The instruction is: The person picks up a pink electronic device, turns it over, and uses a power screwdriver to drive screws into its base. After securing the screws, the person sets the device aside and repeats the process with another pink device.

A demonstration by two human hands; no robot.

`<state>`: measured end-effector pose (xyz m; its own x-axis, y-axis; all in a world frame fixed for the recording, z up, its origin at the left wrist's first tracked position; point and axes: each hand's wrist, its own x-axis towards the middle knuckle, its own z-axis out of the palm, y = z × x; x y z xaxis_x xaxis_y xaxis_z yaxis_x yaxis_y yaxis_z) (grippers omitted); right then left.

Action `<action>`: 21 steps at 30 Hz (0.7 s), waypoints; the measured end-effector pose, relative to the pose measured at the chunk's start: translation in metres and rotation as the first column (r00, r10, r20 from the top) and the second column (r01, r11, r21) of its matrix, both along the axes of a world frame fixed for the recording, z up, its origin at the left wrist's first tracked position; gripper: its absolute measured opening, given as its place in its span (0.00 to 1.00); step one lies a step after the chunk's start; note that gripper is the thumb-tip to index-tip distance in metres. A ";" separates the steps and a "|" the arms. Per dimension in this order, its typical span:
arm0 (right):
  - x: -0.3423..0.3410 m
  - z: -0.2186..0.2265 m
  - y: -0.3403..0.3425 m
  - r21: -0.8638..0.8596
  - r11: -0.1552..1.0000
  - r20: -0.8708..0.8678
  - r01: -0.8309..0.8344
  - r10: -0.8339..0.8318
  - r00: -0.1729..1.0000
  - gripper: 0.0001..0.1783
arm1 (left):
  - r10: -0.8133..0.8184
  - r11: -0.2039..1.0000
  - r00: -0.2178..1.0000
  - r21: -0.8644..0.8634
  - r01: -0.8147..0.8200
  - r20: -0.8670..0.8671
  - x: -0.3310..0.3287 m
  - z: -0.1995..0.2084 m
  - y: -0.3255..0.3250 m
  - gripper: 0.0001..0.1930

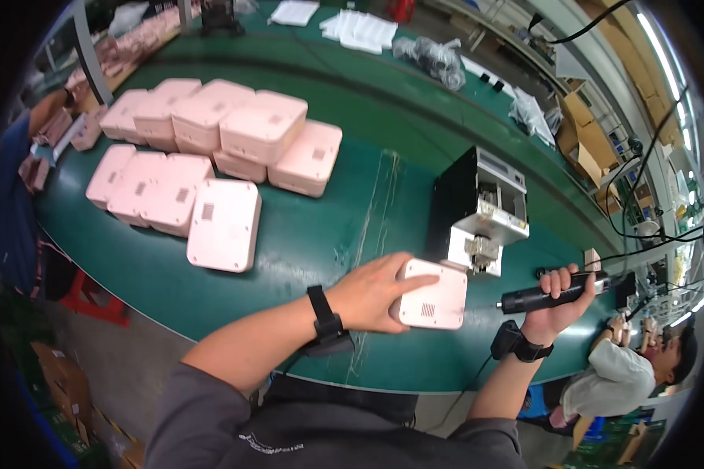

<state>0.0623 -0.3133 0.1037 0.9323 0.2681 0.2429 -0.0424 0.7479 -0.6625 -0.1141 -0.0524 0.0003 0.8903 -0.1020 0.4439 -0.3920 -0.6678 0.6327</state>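
Observation:
My left hand (378,295) grips a pale pink plastic box (438,301) by its left side, thumb and fingers around the edge. The box has rounded corners, small corner holes and a patch of slots on its face. In my right hand (559,301) is a black electric screwdriver (544,295), held level with its tip pointing left toward the box, a short gap between them. Beyond the box stands a black and silver screw feeder (481,215). Both wrists wear black bands.
Several matching pink boxes (262,125) are stacked at the left of the green table (305,234). Paper sheets (360,31) and clear plastic bags (434,59) lie at the far side. A black cable (657,238) runs at right. One person (618,371) sits at right, another (16,195) at left.

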 end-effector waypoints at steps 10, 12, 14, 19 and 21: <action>0.011 -0.048 -0.006 -0.052 0.997 -0.166 0.063 -0.071 0.984 0.19 | -0.636 0.611 0.739 -0.730 0.306 -0.222 -0.002 0.036 0.072 0.46; 0.013 -0.048 0.000 -0.137 0.988 -0.187 0.077 -0.103 0.977 0.19 | -0.651 0.453 0.749 -0.855 0.252 -0.124 0.001 0.029 0.065 0.46; 0.016 -0.052 -0.001 -0.119 0.989 -0.209 0.086 -0.109 0.972 0.18 | -0.574 0.026 0.812 -0.988 0.149 0.107 0.005 0.025 0.058 0.46; 0.020 -0.057 -0.005 -0.128 0.987 -0.233 0.097 -0.125 0.964 0.18 | -0.522 -0.100 0.853 -0.994 -0.047 0.012 0.014 0.018 0.065 0.40; 0.020 -0.057 -0.001 -0.131 0.987 -0.244 0.097 -0.127 0.961 0.18 | -0.489 -0.082 0.866 -0.982 -0.169 -0.108 0.016 -0.003 0.080 0.39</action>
<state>0.0818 -0.3142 0.0465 0.9849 0.1707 -0.0293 -0.1386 0.6757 -0.7240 -0.0983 0.0277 -0.0030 0.9971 -0.0415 -0.0644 0.0719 0.7962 0.6008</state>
